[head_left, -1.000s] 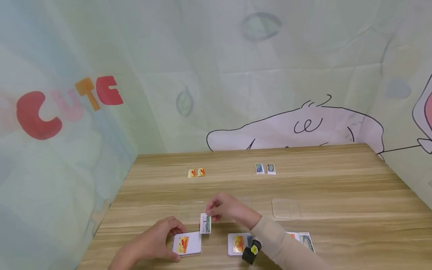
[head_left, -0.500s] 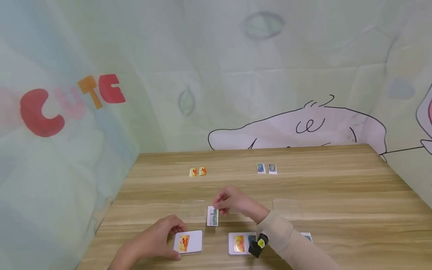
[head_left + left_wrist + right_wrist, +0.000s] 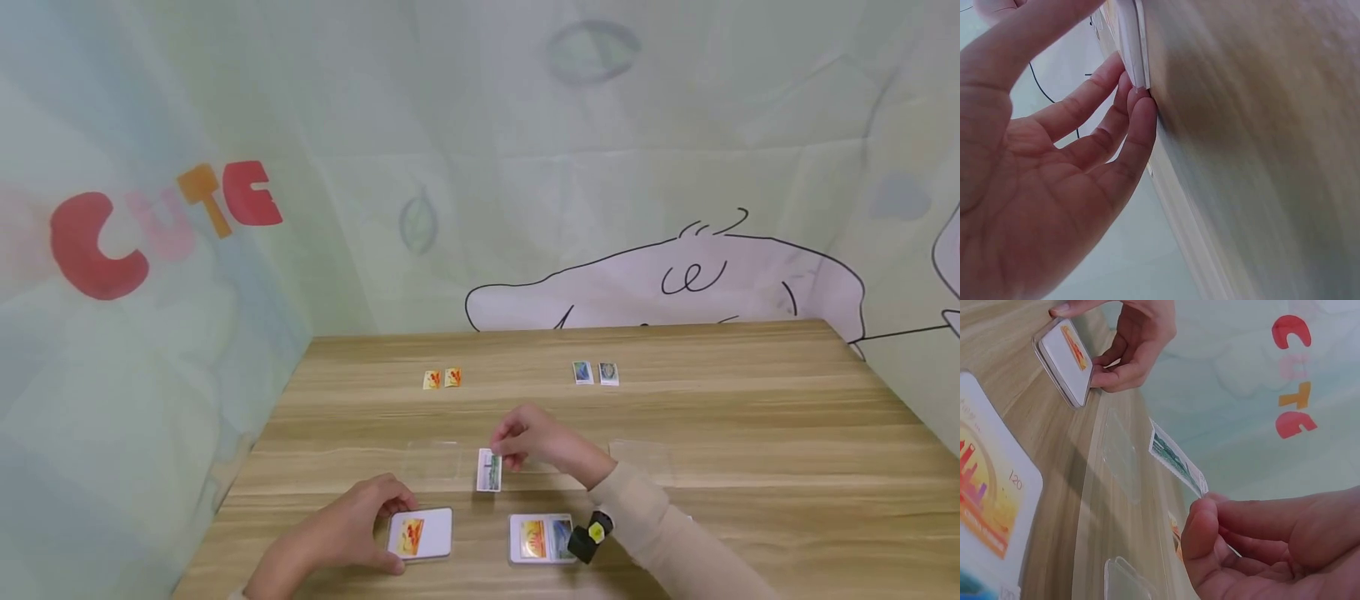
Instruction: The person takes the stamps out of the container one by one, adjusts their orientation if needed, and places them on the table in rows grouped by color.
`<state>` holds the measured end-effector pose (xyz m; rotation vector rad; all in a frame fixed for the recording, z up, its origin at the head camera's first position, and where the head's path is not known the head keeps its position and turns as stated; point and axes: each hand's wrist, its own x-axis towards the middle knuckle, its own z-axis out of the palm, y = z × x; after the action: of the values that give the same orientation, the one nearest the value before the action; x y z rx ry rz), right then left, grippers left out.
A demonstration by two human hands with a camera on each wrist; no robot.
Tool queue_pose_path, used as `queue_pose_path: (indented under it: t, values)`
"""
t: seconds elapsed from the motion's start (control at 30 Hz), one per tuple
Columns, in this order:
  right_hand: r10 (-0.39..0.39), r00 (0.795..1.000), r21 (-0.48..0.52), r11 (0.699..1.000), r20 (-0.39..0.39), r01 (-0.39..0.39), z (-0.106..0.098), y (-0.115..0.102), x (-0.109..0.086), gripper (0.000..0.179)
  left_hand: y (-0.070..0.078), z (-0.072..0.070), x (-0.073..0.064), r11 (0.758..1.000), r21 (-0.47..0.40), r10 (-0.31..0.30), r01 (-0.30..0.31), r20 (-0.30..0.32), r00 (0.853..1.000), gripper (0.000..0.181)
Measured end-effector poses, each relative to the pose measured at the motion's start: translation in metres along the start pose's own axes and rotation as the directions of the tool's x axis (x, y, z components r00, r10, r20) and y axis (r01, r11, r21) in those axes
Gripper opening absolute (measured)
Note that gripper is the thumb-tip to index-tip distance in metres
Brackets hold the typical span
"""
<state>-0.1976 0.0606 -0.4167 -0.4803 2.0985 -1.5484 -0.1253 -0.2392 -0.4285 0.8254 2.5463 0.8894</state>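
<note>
1. green stamp (image 3: pixel 489 471), one, white border: held up by one corner over the table, between and a little beyond the two cases.
2. right hand (image 3: pixel 543 442), one: thumb and fingertips pinch the corner of the green stamp.
3. left hand (image 3: pixel 352 525), one: grasps the left case, thumb at the near edge, fingers at the far edge.
4. left case (image 3: pixel 437 533), one, white, shallow, clear-edged: flat on the table, with one orange stamp (image 3: pixel 410 537) toward its left side.
5. right case (image 3: pixel 514 550), one, white: on the table, well apart from the left case; bears a yellow stamp (image 3: pixel 533 540) and, beside it, a blue stamp (image 3: pixel 561 537).
6. clear covers, one at left (image 3: pixel 433 460), one at right (image 3: pixel 637 457): lying flat beyond the cases; another lies between them, partly hidden by the right hand.
7. small orange stamps (image 3: pixel 442 378), two: side by side toward the far edge, left.
8. small bluish stamps (image 3: pixel 582 372), two: side by side toward the far edge, farther right.
9. wrist device (image 3: pixel 585 543), one, black with a yellow mark: at the cuff of a beige sleeve (image 3: pixel 660 521), right arm.
10. table (image 3: pixel 750 417), one, wood-grained.
11. cloth backdrop (image 3: pixel 360 167), one, pale, printed with the word "cute".
</note>
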Motion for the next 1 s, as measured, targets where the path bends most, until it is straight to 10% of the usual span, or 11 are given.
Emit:
queue_pose_path:
  t: [1.0]
  values:
    - [0.009, 0.999, -0.016, 1.000, -0.048, -0.009, -0.038, 0.012, -0.015, 0.006, -0.002, 0.000, -0.001, 1.000, -0.005, 0.026, -0.026, -0.007, 1.000, 0.055]
